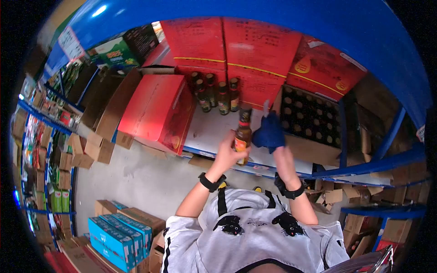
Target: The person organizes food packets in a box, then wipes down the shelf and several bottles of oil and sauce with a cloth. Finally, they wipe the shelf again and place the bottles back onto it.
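My left hand (227,151) is closed around the middle of a dark-capped glass bottle (244,132) with an orange-red label, held upright over the shelf edge. Just to its right, my right hand (283,160) is closed on a blue cloth (268,132), which is bunched up close beside the bottle; its fingers are partly covered by the cloth. Behind them, several similar bottles (223,98) stand grouped on the white shelf (205,127). An open carton (309,148) at the right holds many dark-capped bottles in rows.
Large red cartons (255,50) are stacked at the back, and another red box (152,111) sits on the shelf's left. A blue rack beam (255,9) crosses overhead. Blue boxes (111,241) lie at floor level, lower left. Side shelves (54,177) hold packaged goods.
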The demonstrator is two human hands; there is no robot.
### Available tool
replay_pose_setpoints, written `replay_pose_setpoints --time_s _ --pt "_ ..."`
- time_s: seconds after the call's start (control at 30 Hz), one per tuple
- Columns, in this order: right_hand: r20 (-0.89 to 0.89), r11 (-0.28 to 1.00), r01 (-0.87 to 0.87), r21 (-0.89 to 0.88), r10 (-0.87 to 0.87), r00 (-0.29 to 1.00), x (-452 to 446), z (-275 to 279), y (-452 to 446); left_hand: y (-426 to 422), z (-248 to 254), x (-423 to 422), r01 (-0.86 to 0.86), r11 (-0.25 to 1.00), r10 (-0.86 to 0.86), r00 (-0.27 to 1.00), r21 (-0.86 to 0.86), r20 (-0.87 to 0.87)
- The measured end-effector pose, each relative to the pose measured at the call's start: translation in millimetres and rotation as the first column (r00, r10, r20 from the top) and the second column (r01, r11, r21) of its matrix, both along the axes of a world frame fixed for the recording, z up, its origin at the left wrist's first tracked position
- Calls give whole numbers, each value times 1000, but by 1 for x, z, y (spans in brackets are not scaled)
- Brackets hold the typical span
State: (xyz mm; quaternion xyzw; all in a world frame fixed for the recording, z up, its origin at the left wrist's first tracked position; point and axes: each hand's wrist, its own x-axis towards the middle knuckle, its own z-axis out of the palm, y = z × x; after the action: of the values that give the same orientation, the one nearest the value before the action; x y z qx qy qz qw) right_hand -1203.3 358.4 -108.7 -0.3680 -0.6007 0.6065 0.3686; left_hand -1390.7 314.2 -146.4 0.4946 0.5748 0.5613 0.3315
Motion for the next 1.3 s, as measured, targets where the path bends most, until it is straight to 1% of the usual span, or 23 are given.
replay_pose_setpoints --time_s 0.03,0.1,0.2,0.23,0.3,0.33,0.37,0.4,0.43,0.47,0.5,0.57,0.63,0.67,0.7,0.77,0.83,0.9,1.03,1.1,1.13,1.2,1.3 --pt "85 978 -193 -79 200 976 -13 23 -6 -7 6 4 -10 1000 14 981 20 -195" --pt "59 816 -126 564 112 992 -52 8 -6 -15 -3 17 -87 989 109 976 121 -189" --pt "24 787 8 617 -29 999 -66 6 -13 -29 20 22 -188 980 198 928 62 -315" --pt "23 788 6 616 -25 999 -62 -1 -9 -32 25 22 -186 982 183 914 26 -362" --pt "-191 945 -281 167 311 931 -42 -29 10 -38 29 24 -198 980 191 900 22 -391" --pt "-189 945 -283 166 312 931 -39 -39 23 -40 27 25 -153 988 152 910 30 -386" --pt "-624 811 -581 65 488 610 -41 -43 41 -42 25 27 -106 994 113 917 38 -382" --pt "-911 569 -812 129 391 129 -41 -48 51 -43 25 29 -64 995 89 913 76 -397" --pt "-912 568 -813 125 389 132 -40 -38 44 -46 26 32 -65 995 89 915 74 -394" --pt "-751 760 -625 -179 304 586 -40 -15 31 -49 29 36 -55 998 45 935 -20 -350" --pt "-427 886 -287 -365 115 897 -43 9 19 -50 31 39 -40 993 4 953 -113 -302" --pt "-425 857 -237 -458 23 905 -47 9 13 -46 27 41 -52 996 38 984 -77 -172" --pt "-322 915 -210 -345 95 942 -42 -29 16 -40 13 40 -122 988 126 992 -97 29" --pt "-56 905 -251 -342 247 967 -33 -23 12 -38 12 39 -212 972 216 976 -99 30" --pt "-204 966 -233 109 251 946 -40 -21 -1 -37 11 36 -210 973 214 976 -100 32" --pt "12 932 -364 -9 364 931 -28 -14 -13 -38 26 29 -342 939 322 908 -32 -267" --pt "96 923 -379 -70 384 918 -24 2 -15 -39 28 30 -363 931 343 906 -40 -247" --pt "53 894 -313 -322 347 937 -22 7 -12 -39 28 32 -392 919 374 898 -36 -232" --pt "-177 950 -220 -220 183 967 -32 -13 -15 -38 37 40 -413 910 380 865 -32 -328" --pt "-328 983 -85 -162 28 944 -37 -45 -10 -39 39 45 -406 914 334 743 5 -580" --pt "-325 983 -82 -162 25 945 -39 -33 -10 -40 39 48 -404 915 332 746 3 -577" --pt "-417 938 -53 -343 -102 903 -46 1 -10 -43 39 53 -331 943 263 649 46 -714" --pt "-509 930 -59 -363 -145 849 -44 -10 0 -42 43 58 -319 941 313 681 117 -662"
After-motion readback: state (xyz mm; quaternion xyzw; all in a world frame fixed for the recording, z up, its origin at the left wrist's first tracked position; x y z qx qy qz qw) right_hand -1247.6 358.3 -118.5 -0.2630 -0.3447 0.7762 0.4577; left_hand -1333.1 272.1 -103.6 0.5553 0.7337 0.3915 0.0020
